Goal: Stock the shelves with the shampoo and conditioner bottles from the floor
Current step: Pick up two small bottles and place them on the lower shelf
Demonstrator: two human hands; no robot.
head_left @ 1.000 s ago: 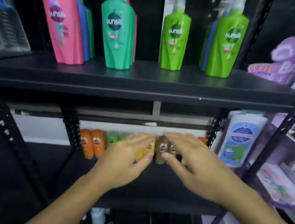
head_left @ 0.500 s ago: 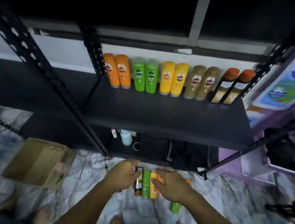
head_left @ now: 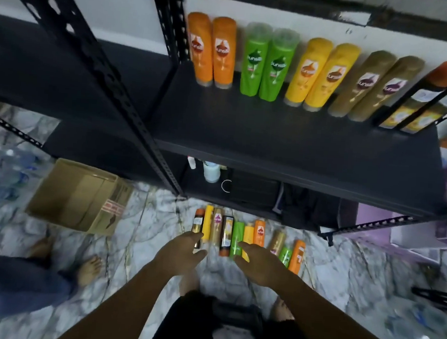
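As left hand, right hand hover, floor bottles beneath, contact unclear

Sunsilk reads in white on the two green bottles at the back of the black shelf, and there it is again on the dark badges of the orange pair just left of them and the yellow pair and brown pair to their right, blurred but legible. Below the green bottles, labels on the floor bottles and red print on the cardboard box are too smeared to read.
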